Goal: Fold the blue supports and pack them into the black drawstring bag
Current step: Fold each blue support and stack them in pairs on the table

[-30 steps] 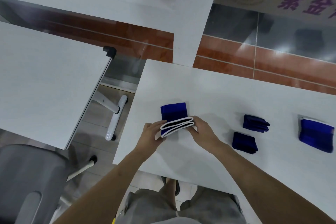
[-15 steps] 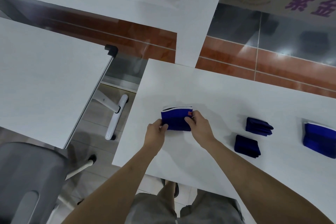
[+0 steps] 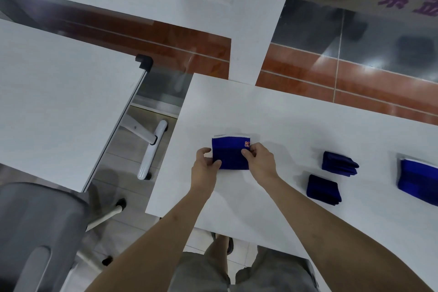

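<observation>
A folded blue support (image 3: 230, 154) lying near the surface's (image 3: 284, 114) left edge is pinched at its left side by the left hand (image 3: 205, 163) and at its right by the right hand (image 3: 260, 161).

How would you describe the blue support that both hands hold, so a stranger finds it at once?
Start at the white table nearest the person. Toward its left end lies the blue support, pinched by the left hand and the right hand. Only it shows a small orange logo.
</observation>
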`<move>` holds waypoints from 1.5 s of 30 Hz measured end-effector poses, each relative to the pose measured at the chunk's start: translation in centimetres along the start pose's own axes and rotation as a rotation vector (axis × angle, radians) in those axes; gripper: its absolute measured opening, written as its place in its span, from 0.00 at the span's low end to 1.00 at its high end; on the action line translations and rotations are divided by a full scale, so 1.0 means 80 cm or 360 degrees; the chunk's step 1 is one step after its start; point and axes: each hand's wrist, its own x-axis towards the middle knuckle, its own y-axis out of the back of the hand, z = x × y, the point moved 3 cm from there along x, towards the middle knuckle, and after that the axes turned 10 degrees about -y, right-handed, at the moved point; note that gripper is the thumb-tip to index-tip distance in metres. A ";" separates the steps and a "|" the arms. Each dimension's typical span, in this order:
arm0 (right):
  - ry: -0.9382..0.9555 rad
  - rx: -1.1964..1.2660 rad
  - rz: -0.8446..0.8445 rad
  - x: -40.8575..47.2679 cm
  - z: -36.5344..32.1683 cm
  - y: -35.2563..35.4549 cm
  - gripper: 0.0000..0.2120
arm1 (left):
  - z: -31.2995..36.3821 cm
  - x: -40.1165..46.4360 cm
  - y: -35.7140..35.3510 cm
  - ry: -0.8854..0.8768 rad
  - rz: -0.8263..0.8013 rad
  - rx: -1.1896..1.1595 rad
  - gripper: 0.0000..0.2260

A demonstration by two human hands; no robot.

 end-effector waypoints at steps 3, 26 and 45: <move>-0.0006 0.0031 0.0012 -0.001 0.000 0.001 0.10 | 0.000 -0.001 -0.001 -0.0022 0.0017 0.0028 0.13; -0.0037 -0.0115 0.0058 -0.005 0.001 0.004 0.10 | -0.007 0.001 0.004 -0.0012 -0.0009 0.0405 0.08; 0.0962 -0.1240 0.0295 -0.006 0.023 -0.010 0.32 | -0.009 0.039 -0.043 -0.1201 -0.0435 0.1754 0.24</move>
